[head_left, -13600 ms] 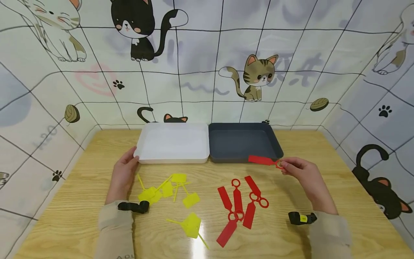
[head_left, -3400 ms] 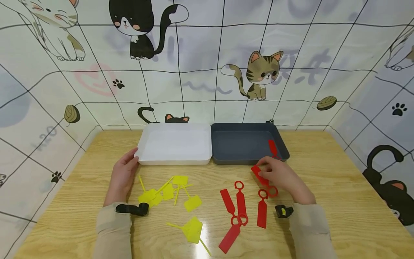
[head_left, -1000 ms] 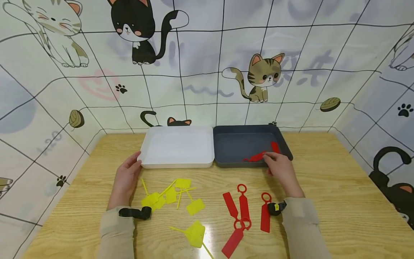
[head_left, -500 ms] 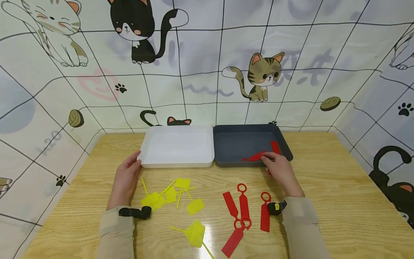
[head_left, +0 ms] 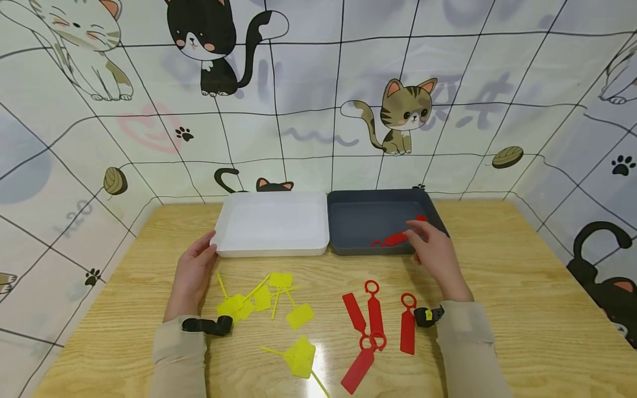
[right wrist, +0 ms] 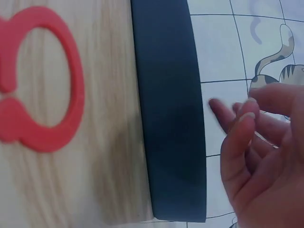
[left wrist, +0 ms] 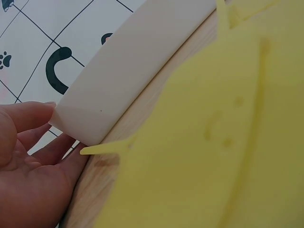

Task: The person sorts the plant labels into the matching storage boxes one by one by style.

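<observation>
My left hand (head_left: 191,273) grips the near left corner of the white tray (head_left: 273,224), its thumb at the front; the left wrist view shows the tray's side wall (left wrist: 114,71) against the fingers. Above the near right part of the dark grey tray (head_left: 368,207), my right hand (head_left: 435,254) holds nothing, thumb and forefinger apart. Just under those fingertips a red ring tag (head_left: 395,239) lies in the dark tray. Another red tag (head_left: 421,218) behind it is mostly hidden by the hand. In the right wrist view the fingers (right wrist: 237,152) are beside the dark tray's wall (right wrist: 171,118).
Several red ring tags (head_left: 358,370) lie on the wooden table (head_left: 537,309) before the dark tray, one (head_left: 407,331) apart near the right wrist. Several yellow plant labels (head_left: 300,317) with thin stems lie before the white tray. A cat-print cloth (head_left: 308,132) stands behind.
Both red tags have come into the dark tray since the earliest frame. In the last half second my right hand has let go of the nearer one and lifted slightly. The left hand stays put.
</observation>
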The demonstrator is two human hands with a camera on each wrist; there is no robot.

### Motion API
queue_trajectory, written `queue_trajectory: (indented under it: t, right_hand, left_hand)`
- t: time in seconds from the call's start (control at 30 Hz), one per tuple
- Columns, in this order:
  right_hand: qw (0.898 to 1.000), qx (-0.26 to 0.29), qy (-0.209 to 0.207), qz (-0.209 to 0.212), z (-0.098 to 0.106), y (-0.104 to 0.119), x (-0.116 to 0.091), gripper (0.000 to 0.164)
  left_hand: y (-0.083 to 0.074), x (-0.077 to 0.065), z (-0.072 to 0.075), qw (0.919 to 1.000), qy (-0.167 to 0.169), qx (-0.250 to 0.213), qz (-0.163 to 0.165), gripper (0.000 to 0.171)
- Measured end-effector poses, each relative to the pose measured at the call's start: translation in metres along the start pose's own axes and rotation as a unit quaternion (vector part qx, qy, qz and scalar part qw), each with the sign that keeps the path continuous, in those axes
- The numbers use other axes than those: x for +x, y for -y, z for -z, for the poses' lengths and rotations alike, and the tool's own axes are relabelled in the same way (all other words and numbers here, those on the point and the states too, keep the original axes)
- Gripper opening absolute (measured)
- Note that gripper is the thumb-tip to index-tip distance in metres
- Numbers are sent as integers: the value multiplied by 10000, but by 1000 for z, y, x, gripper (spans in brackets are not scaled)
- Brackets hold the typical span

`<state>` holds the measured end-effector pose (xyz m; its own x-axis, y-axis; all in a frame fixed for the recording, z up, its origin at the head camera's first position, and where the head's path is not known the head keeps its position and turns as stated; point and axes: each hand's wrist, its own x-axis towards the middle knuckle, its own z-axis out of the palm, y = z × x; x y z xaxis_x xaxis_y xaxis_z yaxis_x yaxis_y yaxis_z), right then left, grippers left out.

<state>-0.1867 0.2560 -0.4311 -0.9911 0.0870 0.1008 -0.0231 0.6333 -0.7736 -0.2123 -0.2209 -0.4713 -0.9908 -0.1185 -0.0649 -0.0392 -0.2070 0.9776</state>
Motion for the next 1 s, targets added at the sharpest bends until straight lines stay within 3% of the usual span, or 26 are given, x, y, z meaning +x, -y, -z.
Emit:
queue_trajectory:
  t: [0.23, 0.4, 0.53, 0.8, 1.0]
  right_hand:
    - [9978, 268, -532, 278, 3, 4, -3, 34]
    - [9909, 446, -1214, 370, 8, 11, -5, 27]
    - [9862, 602, -1453, 516, 13, 18, -7, 24]
    - [9876, 79, -1198, 1011, 20, 34, -12, 27]
    - [9885, -383, -644, 1313, 16, 39, -17, 28]
  left_hand:
    - [0, 0, 1, 10000, -17, -7, 40, 45]
    - [0, -1, 1, 10000, -11, -16, 12, 45]
    - [0, -1, 2, 10000, -14, -6, 8, 45]
    - [-2, -2, 1, 10000, -27, -19, 56, 46]
    - [-2, -1, -1, 9999, -30, -100, 61, 46]
